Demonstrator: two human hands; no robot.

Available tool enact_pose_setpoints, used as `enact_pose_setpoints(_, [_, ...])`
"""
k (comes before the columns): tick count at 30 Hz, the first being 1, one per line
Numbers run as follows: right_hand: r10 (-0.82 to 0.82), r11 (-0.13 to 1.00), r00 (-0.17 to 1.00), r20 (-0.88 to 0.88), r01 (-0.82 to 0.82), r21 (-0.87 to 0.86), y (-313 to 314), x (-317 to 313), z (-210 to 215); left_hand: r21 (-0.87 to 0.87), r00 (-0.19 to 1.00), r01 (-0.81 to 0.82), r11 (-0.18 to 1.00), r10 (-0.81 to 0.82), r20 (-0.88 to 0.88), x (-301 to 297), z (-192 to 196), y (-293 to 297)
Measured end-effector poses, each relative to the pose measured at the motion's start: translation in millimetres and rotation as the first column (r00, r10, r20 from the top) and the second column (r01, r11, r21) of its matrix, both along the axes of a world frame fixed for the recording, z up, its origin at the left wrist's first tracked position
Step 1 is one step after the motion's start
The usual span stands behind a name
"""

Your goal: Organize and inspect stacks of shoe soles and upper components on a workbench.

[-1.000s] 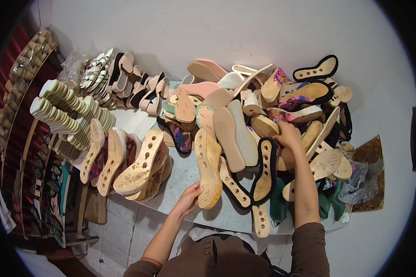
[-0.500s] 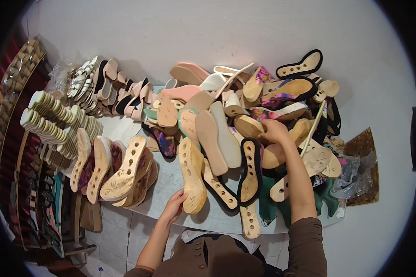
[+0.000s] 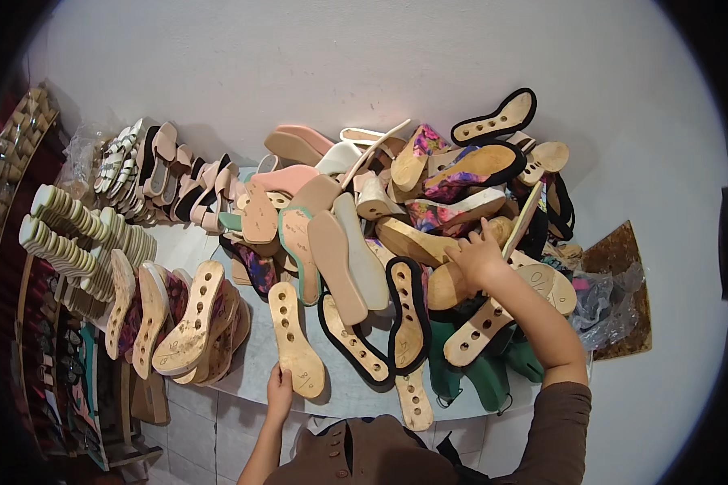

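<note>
My left hand (image 3: 279, 394) grips the wide end of a pale wooden shoe sole (image 3: 287, 319) that has a row of holes and pencil marks, held upright above the table's front. Over the pile of shoe parts on the right, my right hand (image 3: 475, 259) has its fingers apart. They reach down among the wooden soles, with a plain wooden sole (image 3: 416, 240) just left of them and another wooden piece (image 3: 446, 284) beneath. A holed wooden sole (image 3: 479, 331) lies below that wrist. Two black-edged soles (image 3: 408, 311) (image 3: 356, 343) rest between my hands.
Wooden platform soles (image 3: 190, 331) stand grouped on the table's left, beside rows of cream soles (image 3: 65, 238). Finished sandals (image 3: 166, 153) line the back left. Floral wedges (image 3: 457, 208) and beige insoles (image 3: 337, 271) heap up centrally. Clear plastic (image 3: 611, 303) and a brown board (image 3: 635, 323) are at right.
The whole view has shifted, moving the table leftward and down. My right hand has moved slightly right over the pile and its fingers have spread. My left hand keeps the same wooden sole.
</note>
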State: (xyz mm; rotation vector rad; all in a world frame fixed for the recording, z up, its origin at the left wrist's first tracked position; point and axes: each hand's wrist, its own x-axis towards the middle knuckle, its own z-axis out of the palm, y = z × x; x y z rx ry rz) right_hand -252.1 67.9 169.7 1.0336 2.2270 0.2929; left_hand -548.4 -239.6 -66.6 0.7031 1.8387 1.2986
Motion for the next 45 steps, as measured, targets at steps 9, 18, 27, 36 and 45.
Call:
enact_pose_setpoints(9, [0.273, 0.953, 0.961, 0.048, -0.277, 0.118, 22, 27, -18, -0.157, 0.995, 0.065, 0.985, -0.076, -0.066, 25, 22, 14])
enact_pose_setpoints(18, [-0.245, 0.917, 0.668, -0.702, -0.076, -0.391, 50, 16, 75, -0.168, 0.919, 0.156, 0.973, -0.205, -0.336, 16, 8, 17])
enact_pose_setpoints(27, [-0.614, 0.767, 0.168, -0.772, -0.105, -0.633, 12, -44, 11, -0.089, 0.871, 0.084, 0.993, -0.117, -0.477, 15, 49, 43])
enact_pose_setpoints(36, [-0.993, -0.105, 0.014, 0.12, -0.598, -0.795, -108, -110, -108, 0.114, 0.941, 0.093, 0.989, -0.05, -0.334, 26, 72, 55])
enact_pose_setpoints(45, [-0.81, -0.379, 0.101, 0.577, -0.842, -0.385, -138, -124, -162, 0.167, 0.977, 0.066, 0.984, -0.03, -0.21, 19, 61, 39])
